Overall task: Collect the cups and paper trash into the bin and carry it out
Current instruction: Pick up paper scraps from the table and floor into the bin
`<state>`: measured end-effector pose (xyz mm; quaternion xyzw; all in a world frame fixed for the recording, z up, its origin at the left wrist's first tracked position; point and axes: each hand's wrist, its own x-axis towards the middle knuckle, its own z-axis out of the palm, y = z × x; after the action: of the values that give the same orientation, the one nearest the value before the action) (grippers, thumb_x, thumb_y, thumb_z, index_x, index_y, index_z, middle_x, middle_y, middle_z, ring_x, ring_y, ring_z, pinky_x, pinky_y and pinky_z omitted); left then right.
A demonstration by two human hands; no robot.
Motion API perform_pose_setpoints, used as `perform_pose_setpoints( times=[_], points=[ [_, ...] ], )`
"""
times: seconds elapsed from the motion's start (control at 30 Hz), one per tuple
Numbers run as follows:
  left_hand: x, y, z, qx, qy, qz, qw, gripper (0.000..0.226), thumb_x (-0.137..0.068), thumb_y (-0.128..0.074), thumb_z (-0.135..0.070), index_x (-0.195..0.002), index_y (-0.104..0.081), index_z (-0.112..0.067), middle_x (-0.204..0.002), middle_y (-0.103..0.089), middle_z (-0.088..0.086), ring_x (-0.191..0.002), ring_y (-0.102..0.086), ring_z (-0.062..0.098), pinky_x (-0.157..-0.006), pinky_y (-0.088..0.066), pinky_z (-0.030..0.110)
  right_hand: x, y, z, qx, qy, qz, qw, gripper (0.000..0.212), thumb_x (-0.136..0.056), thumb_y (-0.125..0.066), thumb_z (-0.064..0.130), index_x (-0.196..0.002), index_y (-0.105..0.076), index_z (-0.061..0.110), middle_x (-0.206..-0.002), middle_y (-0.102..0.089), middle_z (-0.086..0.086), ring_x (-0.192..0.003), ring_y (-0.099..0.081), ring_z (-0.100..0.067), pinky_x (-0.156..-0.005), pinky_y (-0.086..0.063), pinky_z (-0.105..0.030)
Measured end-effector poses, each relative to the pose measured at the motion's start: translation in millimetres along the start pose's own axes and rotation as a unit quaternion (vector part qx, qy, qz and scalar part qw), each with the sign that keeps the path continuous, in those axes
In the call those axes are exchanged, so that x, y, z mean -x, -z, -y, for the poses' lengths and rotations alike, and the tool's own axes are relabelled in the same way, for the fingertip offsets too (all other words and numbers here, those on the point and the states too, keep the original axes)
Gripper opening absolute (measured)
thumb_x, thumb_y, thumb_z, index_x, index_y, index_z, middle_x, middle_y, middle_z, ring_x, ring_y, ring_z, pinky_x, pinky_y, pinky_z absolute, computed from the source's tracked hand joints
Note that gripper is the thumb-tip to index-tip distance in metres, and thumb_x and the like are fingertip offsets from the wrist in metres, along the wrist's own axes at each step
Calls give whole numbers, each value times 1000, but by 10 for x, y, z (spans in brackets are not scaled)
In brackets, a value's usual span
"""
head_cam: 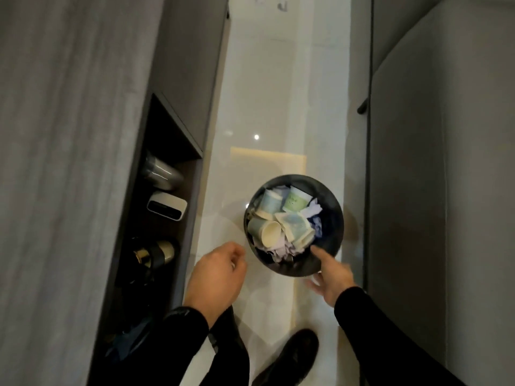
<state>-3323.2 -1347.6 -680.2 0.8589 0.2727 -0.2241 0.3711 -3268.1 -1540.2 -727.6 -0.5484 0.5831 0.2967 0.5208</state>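
A round dark bin (333, 210) is in the middle of a narrow passage, over the glossy floor. It holds several paper cups, among them a green one (296, 202), a pale blue one (269, 204) and a cream one on its side (268, 233), mixed with crumpled paper (313, 212). My right hand (333, 277) grips the bin's near rim, with the thumb over the edge inside and the fingers under it. To the left of the bin, not touching it, is my left hand (218, 274). Its fingers are curled and nothing shows in it.
A dark cabinet with an open shelf (164, 218) lines the left side, holding a metal appliance (161, 171), a white box-like device (167, 208) and dark items. A grey door with a black handle (362, 107) is on the right. My black shoe (289, 355) stands on the pale floor (278, 93).
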Motion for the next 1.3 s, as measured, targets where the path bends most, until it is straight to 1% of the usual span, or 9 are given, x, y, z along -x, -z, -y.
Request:
perform_pose_setpoints(
  times=[0.1,0.2,0.3,0.43,0.57,0.7,0.87,1.17,1.3],
  points=[
    [81,34,205,-10,18,13,1000,12,-84,-52,-28,-92,-61,-31,-60,-56,-13,-61,-56,4,-63,-42,20,-149,-88,-206,-14,-73,50,996,22,-90,-57,19,-107,-54,5,-80,-57,-15,-64,-51,-22,-42,-54,-25],
    [153,73,314,-20,35,19,999,13,-85,-51,-28,-94,-62,-31,-60,-53,-16,-57,-52,-1,-61,-39,14,-203,-154,-325,1,-61,52,997,30,-95,-39,1,-122,-49,-7,-75,-55,-19,-63,-52,-24,-33,-50,-19],
    [185,138,276,-13,55,34,998,16,-86,-50,-26,-98,-62,-28,-68,-58,-11,-69,-59,10,-68,-45,20,-83,-147,-185,43,-6,39,998,29,-92,-36,-5,-116,-50,-12,-75,-59,-20,-64,-58,-25,-37,-53,-20],
    [223,320,-61,2,72,59,996,21,-87,-48,-24,-104,-60,-24,-96,-69,1,-90,-63,21,-83,-50,30,395,-18,377,73,32,30,996,16,-94,-38,0,-100,-51,-7,-83,-64,-25,-65,-62,-28,-66,-56,-36],
    [211,736,-533,1,40,75,996,21,-87,-47,-23,-102,-61,-20,-103,-70,4,-96,-62,25,-85,-49,31,1059,27,1114,99,94,28,990,22,-94,-38,1,-81,-55,-3,-50,-67,-14,-41,-65,-21,-44,-57,-27],
    [-70,1198,-956,43,21,27,999,21,-86,-51,-22,-102,-63,-18,-100,-70,6,-94,-62,25,-84,-48,31,1476,-144,1790,127,164,46,977,19,-96,-38,6,-105,-53,-1,-76,-62,-15,-66,-61,-24,-78,-51,-37],
    [-728,1639,-1501,51,-14,-19,998,21,-85,-50,-24,-101,-63,-20,-93,-69,0,-88,-62,22,-77,-45,28,1535,-458,2544,107,214,56,969,19,-94,-39,4,-101,-55,-3,-75,-61,-16,-56,-63,-20,-47,-57,-25],
    [-2127,2179,-2872,5,-8,-53,999,20,-85,-50,-25,-100,-63,-22,-94,-71,0,-88,-64,22,-81,-51,33,1316,-936,4135,107,194,76,972,17,-94,-37,2,-94,-53,-6,-69,-61,-19,-46,-61,-22,-35,-52,-24],
    [-2655,2375,-3503,-10,-3,-46,999,23,-86,-48,-26,-103,-62,-22,-94,-70,1,-88,-63,22,-84,-52,36,1229,-1015,4728,142,176,75,971,27,-95,-39,5,-108,-54,-13,-67,-59,-16,-45,-60,-21,-32,-50,-22]
  ],
)
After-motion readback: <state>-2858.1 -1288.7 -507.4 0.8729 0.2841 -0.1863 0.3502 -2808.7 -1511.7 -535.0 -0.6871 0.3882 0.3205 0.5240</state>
